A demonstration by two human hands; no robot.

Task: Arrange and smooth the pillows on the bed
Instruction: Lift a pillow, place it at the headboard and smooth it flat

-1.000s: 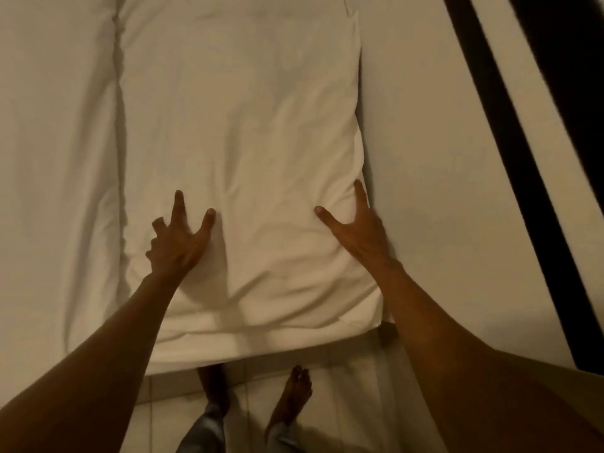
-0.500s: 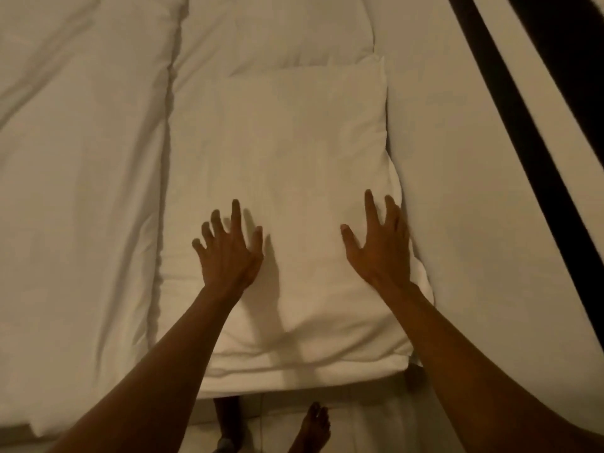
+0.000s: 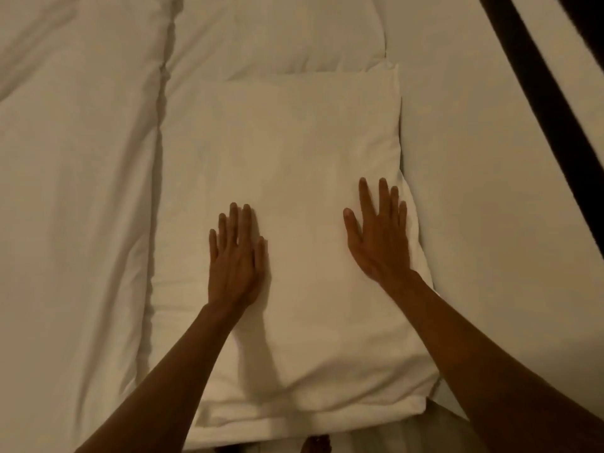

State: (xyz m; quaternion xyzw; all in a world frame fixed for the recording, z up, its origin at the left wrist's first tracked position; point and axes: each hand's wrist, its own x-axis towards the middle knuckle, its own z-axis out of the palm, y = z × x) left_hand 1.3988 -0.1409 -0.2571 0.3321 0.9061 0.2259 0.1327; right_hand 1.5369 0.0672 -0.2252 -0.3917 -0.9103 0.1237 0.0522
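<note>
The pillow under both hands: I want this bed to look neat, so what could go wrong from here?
1. The pillow lies at the bed's near edge; pressing toward yourself may slide it off.
2. The right hand sits at the pillow's right edge, the left hand nearer its middle; uneven pressure could skew it.
3. Smoothing forward could push it further over the second pillow behind it.

Both hands now lie flatter on the pillow (image 3: 287,152), left hand (image 3: 237,259) and right hand (image 3: 379,237) fingers closer together than before.
</note>
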